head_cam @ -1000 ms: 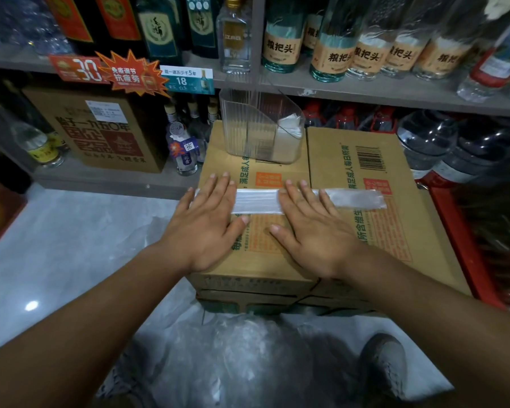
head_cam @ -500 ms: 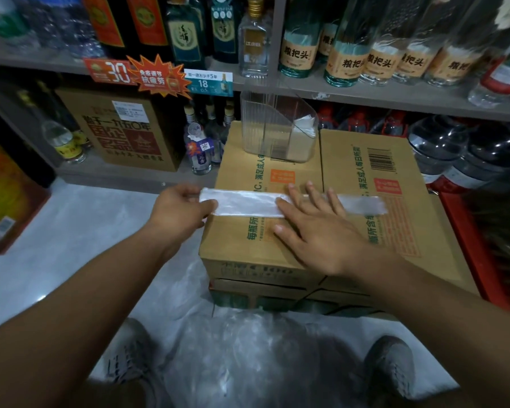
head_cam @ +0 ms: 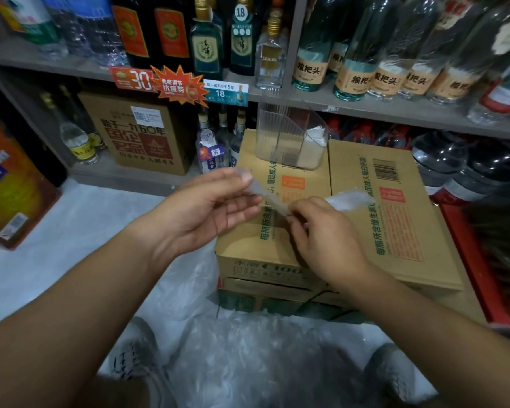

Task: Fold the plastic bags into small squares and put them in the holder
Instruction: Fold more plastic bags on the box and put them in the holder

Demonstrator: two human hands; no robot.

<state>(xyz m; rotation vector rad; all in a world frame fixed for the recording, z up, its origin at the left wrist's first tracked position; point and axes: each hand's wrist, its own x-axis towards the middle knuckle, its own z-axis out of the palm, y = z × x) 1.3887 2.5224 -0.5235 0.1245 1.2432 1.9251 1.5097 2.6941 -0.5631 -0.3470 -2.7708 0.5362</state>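
I hold one plastic bag (head_cam: 349, 199), folded into a long narrow strip, in the air just above the two cardboard boxes (head_cam: 395, 219) that stand side by side in front of me. My left hand (head_cam: 215, 207) is palm up and pinches the strip's left end between thumb and forefinger, with the other fingers loosely spread. My right hand (head_cam: 321, 231) has its fingers curled round the strip near its middle, so the right end sticks out past my knuckles. The strip is blurred between my hands.

One clear holder (head_cam: 277, 136) stands at the far edge of the left box. A divider splits it, and folded white bags (head_cam: 317, 142) sit in its right compartment; I cannot count them.

Nearest me, a heap of loose clear bags (head_cam: 248, 357) lies on the floor between my two shoes (head_cam: 136, 357). Bottles (head_cam: 362, 72) line the far shelf.
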